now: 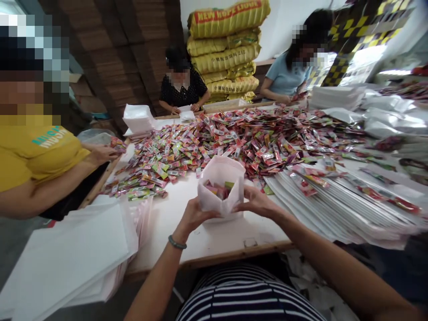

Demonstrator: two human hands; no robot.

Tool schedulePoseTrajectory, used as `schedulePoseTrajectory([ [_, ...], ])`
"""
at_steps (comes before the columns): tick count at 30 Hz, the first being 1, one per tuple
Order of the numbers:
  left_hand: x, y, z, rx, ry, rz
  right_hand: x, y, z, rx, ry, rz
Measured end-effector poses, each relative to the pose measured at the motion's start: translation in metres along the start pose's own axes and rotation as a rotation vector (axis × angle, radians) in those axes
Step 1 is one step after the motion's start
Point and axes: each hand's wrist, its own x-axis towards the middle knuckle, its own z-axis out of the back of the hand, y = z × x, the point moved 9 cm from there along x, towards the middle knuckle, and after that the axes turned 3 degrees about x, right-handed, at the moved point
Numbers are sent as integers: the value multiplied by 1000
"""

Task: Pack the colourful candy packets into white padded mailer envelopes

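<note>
Between my two hands a white padded mailer bag (224, 203) stands upright over the table, its mouth held wide. Several small colourful sachets (219, 191) show inside it. My left hand (195, 215) grips the bag's left side, thumb across the near face and the other fingers hidden behind. On the opposite side my right hand (256, 201) holds the bag the same way, thumb on the near face. Just beyond the bag spreads a large heap of small printed sachets (234, 133) in red, green and pink.
Flat white mailers (83, 240) are stacked at the table's left corner, overhanging the edge. More mailers (321, 205) fan out at right, sachets on top. Three people (43, 151) work around the white table (174, 236). Yellow sacks (227, 53) are piled behind.
</note>
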Motion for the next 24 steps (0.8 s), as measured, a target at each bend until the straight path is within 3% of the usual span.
schedulePoseTrajectory([
  [2,2,4,-2,-37,-33,39,-3,-11,1,-1,-63,-54],
  [6,-1,-36,1,-95,-12,-55,-10,11,9,-35,-116,-38],
  [8,-7,-45,-1,-90,41,-62,-14,17,12,-92,-105,-34],
  [10,-13,-34,-5,-94,62,-32,-17,9,10,-119,-64,-39],
  [13,-18,-1,-14,-115,56,0,-25,5,4,-109,-26,29],
  [15,-18,18,-22,-107,72,24,-36,32,13,-189,-160,179],
  [17,-16,27,-26,-99,81,37,-49,82,17,-393,-297,349],
  [18,-15,28,-27,-98,80,33,-51,106,9,-529,-271,394],
  [20,-12,26,-26,-90,63,11,-43,133,-28,-780,4,404],
  [22,-10,24,-24,-57,27,-13,-30,134,-62,-973,249,346],
  [24,-9,23,-21,-3,-25,-43,-14,118,-85,-1103,404,279],
])
